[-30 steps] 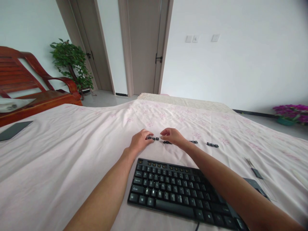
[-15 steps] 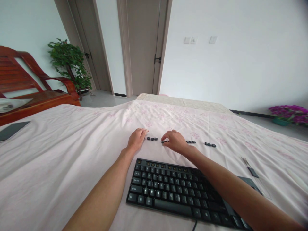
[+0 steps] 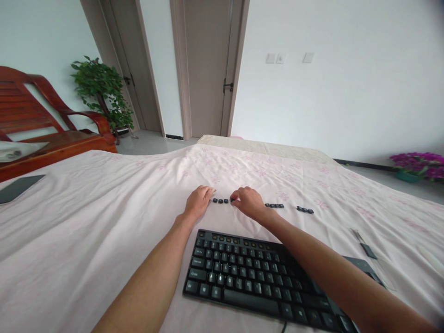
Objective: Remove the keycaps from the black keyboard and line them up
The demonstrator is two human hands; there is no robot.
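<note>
R hand (image 3: 232, 200), vs. 0.5 s earlier, is slightly nearer the row of three keycaps (image 3: 220, 201); thumb and fingers are closed on a single keycap (image 3: 232, 200) just beside that row's R end. L hand (image 3: 212, 191) rests on the cloth (image 3: 145, 203) at the row's L end, approx. as before; fingers partly curled, grip unclear, can't tell if open or closed. Anything under R palm is hidden. Farther R: middle keycaps (image 3: 274, 206), then outer keycaps (image 3: 305, 210); legends too small to read. Keyboard (image 3: 249, 273) lies on the wearer's side of both hands, R part hidden by R forearm. Dark-handled tool (image 3: 368, 250) lies well to R.
</note>
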